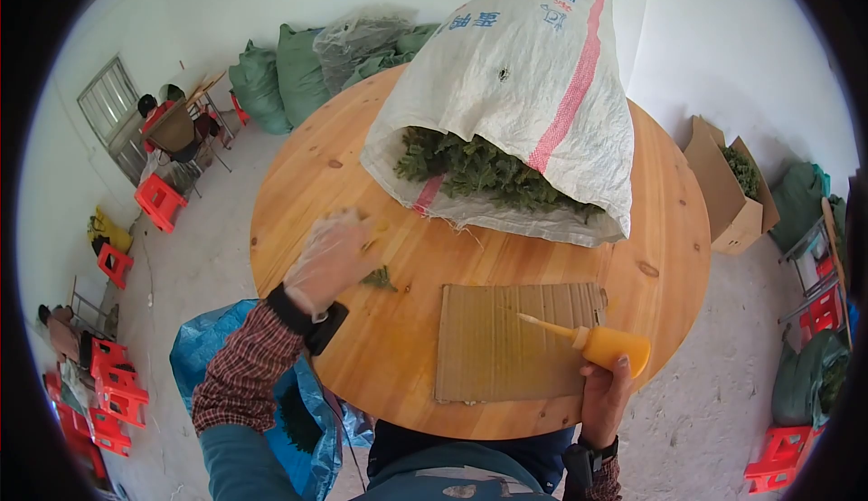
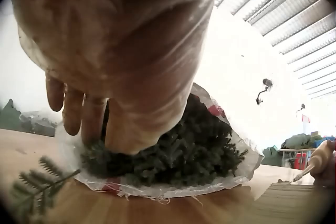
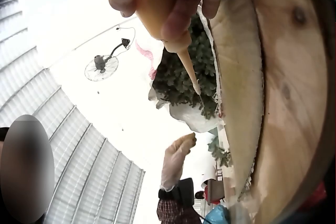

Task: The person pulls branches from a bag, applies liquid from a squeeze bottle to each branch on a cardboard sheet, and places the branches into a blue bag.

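Observation:
My left hand [image 1: 330,257], in a thin see-through glove, is over the left of the round wooden table, blurred in the head view. Its fingers hang loosely downward in the left wrist view, with nothing seen between them. Close by lies a small green sprig [image 1: 380,278], its flat needles plain in the left wrist view [image 2: 39,187]. My right hand [image 1: 606,397] grips a yellow squeeze bottle [image 1: 617,349] at the table's front right. The bottle's thin nozzle points left above a corrugated cardboard sheet [image 1: 506,343], which has a wet-looking sheen.
A large white woven sack [image 1: 506,76] lies at the back of the table [image 1: 298,193], its mouth facing me, full of green sprigs [image 1: 488,171]. A blue bag [image 1: 203,343] hangs by the left edge. Cardboard box [image 1: 723,184] and red stools [image 1: 160,201] stand on the floor.

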Motion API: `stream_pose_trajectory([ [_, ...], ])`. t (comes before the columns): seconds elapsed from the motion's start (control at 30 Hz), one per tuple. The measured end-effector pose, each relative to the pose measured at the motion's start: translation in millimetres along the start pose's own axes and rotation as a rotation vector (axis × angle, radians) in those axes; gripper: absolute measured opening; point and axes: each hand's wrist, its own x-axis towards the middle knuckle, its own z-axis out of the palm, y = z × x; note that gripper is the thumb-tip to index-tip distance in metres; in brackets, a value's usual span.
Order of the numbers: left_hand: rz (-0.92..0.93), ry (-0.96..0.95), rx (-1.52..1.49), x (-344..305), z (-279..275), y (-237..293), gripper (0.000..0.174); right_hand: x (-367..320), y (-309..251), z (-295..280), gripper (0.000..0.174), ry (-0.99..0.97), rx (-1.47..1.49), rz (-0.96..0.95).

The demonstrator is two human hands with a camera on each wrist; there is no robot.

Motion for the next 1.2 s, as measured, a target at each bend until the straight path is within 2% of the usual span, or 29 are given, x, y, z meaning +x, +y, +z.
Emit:
stream_pose_trajectory([
  [0.07,0.015,0.054,-0.069,24,2,10,0.025,-1,0,0,0.035,-0.008,-0.008,-0.014],
  [0.13,0.058,0.138,-0.344,55,16,32,0.027,-1,1,-2,0.036,0.004,-0.004,0.013],
  [0.27,0.085,0.172,-0.161,110,43,61,0.030,-1,-1,-6,0.039,-0.030,-0.063,0.046],
  [0.37,-0.032,0.105,-0.126,135,47,72,0.037,0,-2,-10,0.040,-0.058,-0.097,0.065],
  [0.53,-0.051,0.211,-0.107,148,81,46,0.038,-1,-8,-7,0.038,-0.110,-0.127,0.081],
  [0.63,-0.135,0.087,-0.536,120,62,45,0.037,-3,-7,-7,0.038,-0.100,-0.121,0.083],
  [0.67,-0.133,0.083,-0.533,110,59,44,0.037,-3,-6,-8,0.038,-0.093,-0.108,0.083],
  [0.73,-0.204,-0.216,-1.077,84,53,45,0.031,-3,-4,-9,0.038,-0.080,-0.090,0.088],
  [0.77,-0.206,-0.220,-1.074,68,46,47,0.031,-3,-3,-10,0.037,-0.060,-0.046,0.078],
  [0.83,-0.225,-0.416,-1.228,30,30,57,0.033,-4,-1,-12,0.035,-0.019,0.041,0.060],
  [0.97,-0.454,-0.785,-1.380,-29,30,91,0.042,-4,-2,-13,0.037,-0.030,0.048,0.055],
  [1.0,-0.459,-0.792,-1.383,-36,27,94,0.042,-5,-2,-12,0.037,-0.024,0.044,0.062],
  [1.1,-0.276,-0.979,-1.029,-54,16,100,0.040,-6,-2,-11,0.039,-0.042,-0.007,0.029],
  [1.13,-0.280,-0.984,-1.031,-57,11,101,0.040,-6,-2,-11,0.039,-0.039,-0.009,0.035],
  [1.2,-0.011,-0.644,-0.534,-59,1,103,0.036,-6,-1,-12,0.039,-0.040,-0.011,0.029],
])
